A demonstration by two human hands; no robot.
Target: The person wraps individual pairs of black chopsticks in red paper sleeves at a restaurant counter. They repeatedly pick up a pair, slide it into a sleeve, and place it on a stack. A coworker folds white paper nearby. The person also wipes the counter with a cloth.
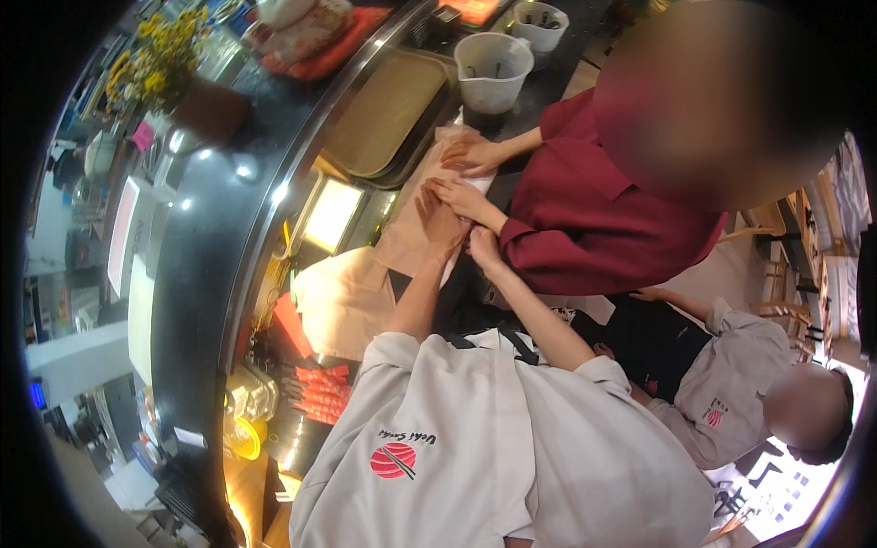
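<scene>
A long brown paper bag (pixel 404 236) lies on the dark counter in front of me, with white paper showing along its right edge. My left hand (pixel 444 229) rests on top of it, palm down with the fingers extended. Curled up at the bag's right edge is my right hand (pixel 485 248); its fingertips are hidden, so whether it pinches the paper cannot be seen. Two hands of a co-worker in a maroon top (pixel 575 212) also press on the bag, one hand (pixel 466 198) close against my left fingers, the other (pixel 473 156) farther up.
Another brown paper piece (pixel 342 301) lies nearer me, beside red paper sleeves (pixel 322 394). Brown trays (pixel 390 113) are stacked beyond, near white plastic jugs (pixel 493 72). A raised black ledge (pixel 205 226) runs along the left, bearing a flowerpot (pixel 209 109). Another person (pixel 733 370) is at right.
</scene>
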